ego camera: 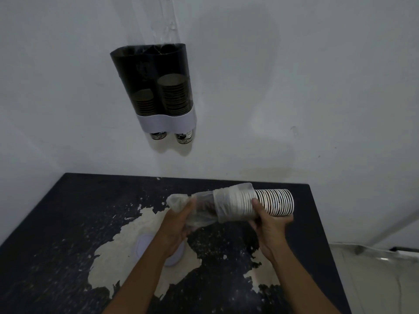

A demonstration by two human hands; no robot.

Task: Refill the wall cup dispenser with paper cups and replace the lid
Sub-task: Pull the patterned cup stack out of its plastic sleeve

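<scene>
A two-tube cup dispenser point(154, 87) with dark clear walls and a white base band hangs on the wall, open at the top. Each tube holds a partial stack of cups, the right one taller. Over the table I hold a stack of paper cups point(275, 202) lying sideways, partly inside a clear plastic sleeve point(204, 207). My left hand point(179, 220) grips the loose end of the sleeve. My right hand point(269, 223) grips the stack from below near its bare striped end. A white round lid point(145, 245) lies on the table, partly hidden under my left forearm.
The black table point(68, 223) has a large patch of peeled pale surface in its middle. The white wall stands right behind it. A metal stand or rail point(381, 252) shows at the lower right beyond the table's edge.
</scene>
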